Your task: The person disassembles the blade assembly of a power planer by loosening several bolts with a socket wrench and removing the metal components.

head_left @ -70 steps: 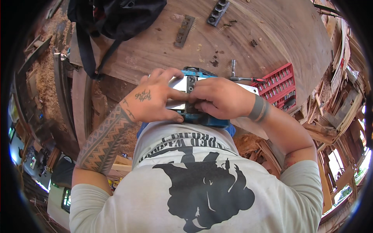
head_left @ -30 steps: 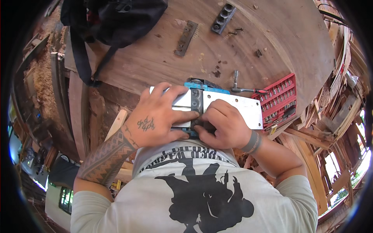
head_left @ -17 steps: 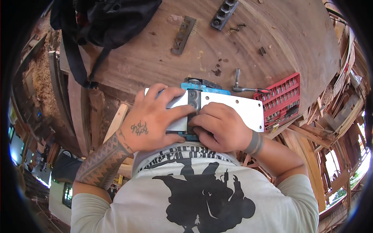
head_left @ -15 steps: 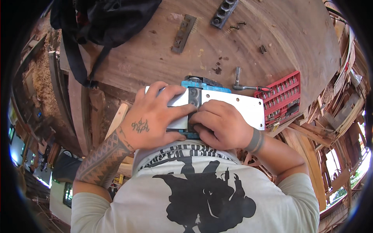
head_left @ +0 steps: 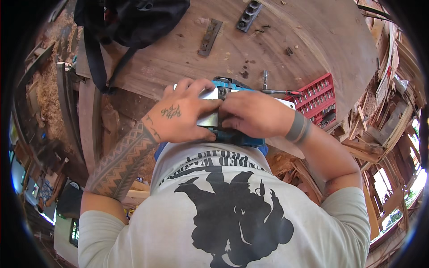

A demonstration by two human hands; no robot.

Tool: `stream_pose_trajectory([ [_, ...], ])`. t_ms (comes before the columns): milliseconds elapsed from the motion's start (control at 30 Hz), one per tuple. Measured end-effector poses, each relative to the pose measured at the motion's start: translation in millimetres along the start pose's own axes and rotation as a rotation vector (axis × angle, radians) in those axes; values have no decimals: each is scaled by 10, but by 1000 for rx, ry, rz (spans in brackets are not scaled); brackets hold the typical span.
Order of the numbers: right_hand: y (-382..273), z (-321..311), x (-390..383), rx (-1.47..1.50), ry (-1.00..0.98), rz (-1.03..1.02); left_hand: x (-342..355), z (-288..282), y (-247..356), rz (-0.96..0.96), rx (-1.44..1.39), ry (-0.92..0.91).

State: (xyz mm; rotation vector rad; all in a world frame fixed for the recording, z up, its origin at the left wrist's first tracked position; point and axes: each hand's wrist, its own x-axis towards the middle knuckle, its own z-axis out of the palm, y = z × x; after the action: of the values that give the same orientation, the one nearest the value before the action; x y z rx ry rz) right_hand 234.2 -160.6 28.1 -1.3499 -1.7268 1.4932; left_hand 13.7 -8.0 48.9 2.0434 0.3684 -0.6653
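Note:
An upturned electric planer with a teal body [head_left: 251,141] lies close against my shirt, its shiny metal sole [head_left: 207,119] facing up. Across the middle of the sole runs the dark cutter slot [head_left: 223,92]. My left hand [head_left: 181,114] grips the sole left of the slot, thumb along the near edge and fingertips reaching toward the slot. From the right, my right hand [head_left: 259,112] bends over the slot with its fingers curled and pressed together. Whatever those fingertips hold or touch is hidden beneath the hand.
On the wooden bench [head_left: 174,62] are a red socket set case [head_left: 318,100], a ratchet [head_left: 281,92], a flat metal piece [head_left: 210,37], a dark block with round holes [head_left: 249,16] and small bolts [head_left: 263,29]. A black bag [head_left: 134,22] sits far left. Wood scraps [head_left: 380,138] lie right.
The whole view has shifted, with the planer and my hands now higher in it. My right hand has turned further over the slot and covers more of the sole.

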Motion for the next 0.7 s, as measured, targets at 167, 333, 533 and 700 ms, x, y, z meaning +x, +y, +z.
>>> stream_pose_trajectory([
  [167,-151,-114,63,-195,-23,222,14,-2,-8,21,25,31],
  [333,139,-115,86,-177,9,333,60,-18,-103,-4,-1,-21],
  [533,77,-192,-4,-147,81,349,36,-6,-65,0,-1,21],
  [700,124,-91,-160,-72,126,293,44,28,-70,-2,-7,29],
])
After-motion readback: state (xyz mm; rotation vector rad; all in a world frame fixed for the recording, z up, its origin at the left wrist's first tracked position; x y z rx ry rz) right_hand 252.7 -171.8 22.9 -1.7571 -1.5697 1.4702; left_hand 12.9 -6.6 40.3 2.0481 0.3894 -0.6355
